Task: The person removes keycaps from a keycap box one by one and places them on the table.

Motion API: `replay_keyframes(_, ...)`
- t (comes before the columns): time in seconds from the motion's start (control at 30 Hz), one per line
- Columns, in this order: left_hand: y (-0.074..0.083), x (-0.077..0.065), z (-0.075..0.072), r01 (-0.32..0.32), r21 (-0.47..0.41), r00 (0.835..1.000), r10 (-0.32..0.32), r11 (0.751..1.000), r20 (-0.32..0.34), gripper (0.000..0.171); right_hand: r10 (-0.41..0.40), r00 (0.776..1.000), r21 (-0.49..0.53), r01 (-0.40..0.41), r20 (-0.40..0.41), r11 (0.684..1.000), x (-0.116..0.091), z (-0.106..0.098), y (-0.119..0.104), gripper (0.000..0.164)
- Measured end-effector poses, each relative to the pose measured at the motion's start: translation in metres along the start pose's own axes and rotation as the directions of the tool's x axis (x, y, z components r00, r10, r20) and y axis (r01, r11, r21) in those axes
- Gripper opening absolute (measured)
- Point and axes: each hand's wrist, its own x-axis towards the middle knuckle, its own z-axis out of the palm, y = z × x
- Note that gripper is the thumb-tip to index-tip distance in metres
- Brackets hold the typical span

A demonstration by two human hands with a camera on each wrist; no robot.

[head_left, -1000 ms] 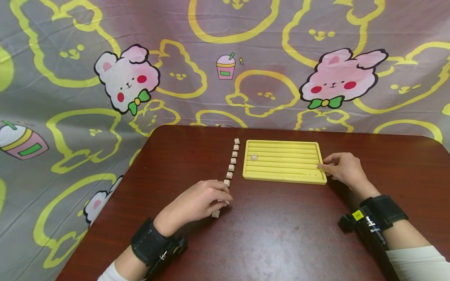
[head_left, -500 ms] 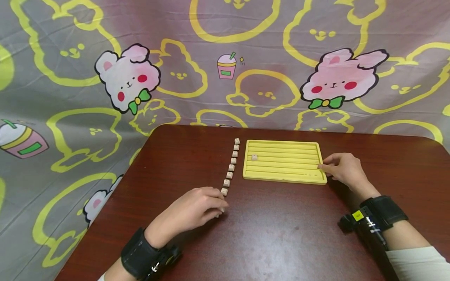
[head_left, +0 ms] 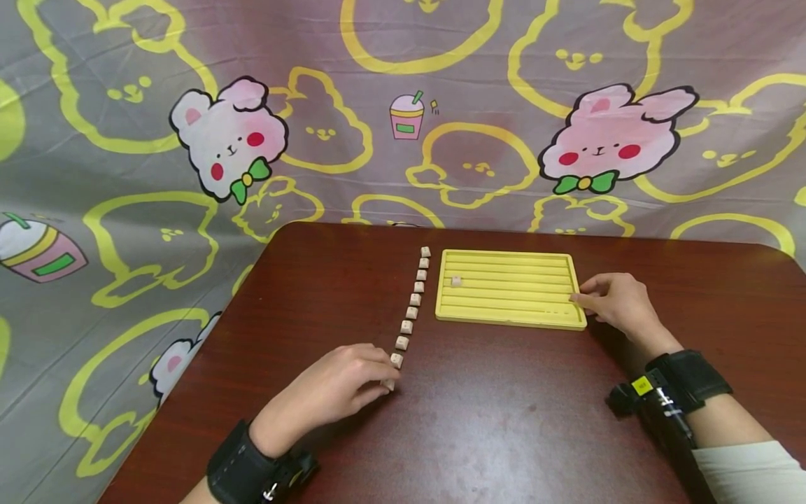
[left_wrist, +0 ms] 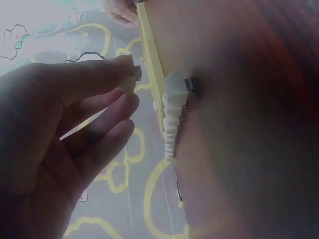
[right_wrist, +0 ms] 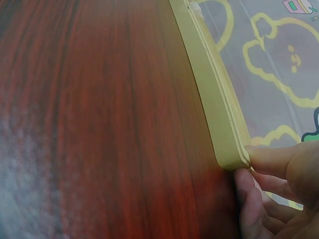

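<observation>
In the head view my left hand (head_left: 340, 381) is at the near end of a row of pale keycaps (head_left: 411, 313). Its thumb and fingertips pinch one keycap (left_wrist: 130, 74), which the left wrist view shows held just off the table beside the row. On the right, my right hand (head_left: 620, 304) grips the right edge of a yellow ridged tray (head_left: 510, 323). The right wrist view shows the thumb (right_wrist: 271, 162) on the tray's rim and the other fingers low beside its corner. One keycap (head_left: 456, 281) sits in a groove near the tray's left side.
The tray and the row of keycaps lie on a dark reddish-brown table (head_left: 478, 420). A printed cloth (head_left: 466, 91) with cartoon rabbits hangs behind the table and down its left side. Both wrists wear black straps with cameras.
My left hand has moved left and nearer along the row, and the near keycaps behind it have come into view. It now holds the nearest one. The right hand and tray have stayed put.
</observation>
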Motion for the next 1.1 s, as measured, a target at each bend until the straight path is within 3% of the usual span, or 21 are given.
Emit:
replay_keyframes(0.63, 0.001, -0.010, 0.012, 0.011, -0.050, 1.000, -0.010, 0.999, 0.020, 0.010, 0.006, 1.000, -0.011, -0.006, -0.005, 1.000, 0.000, 0.000, 0.000, 0.039)
replay_keyframes(1.1, -0.002, -0.014, 0.016, 0.021, -0.031, 1.000, -0.021, 0.999, 0.021, 0.011, -0.011, 1.000, -0.014, 0.011, -0.003, 1.000, 0.000, -0.001, -0.001, 0.036)
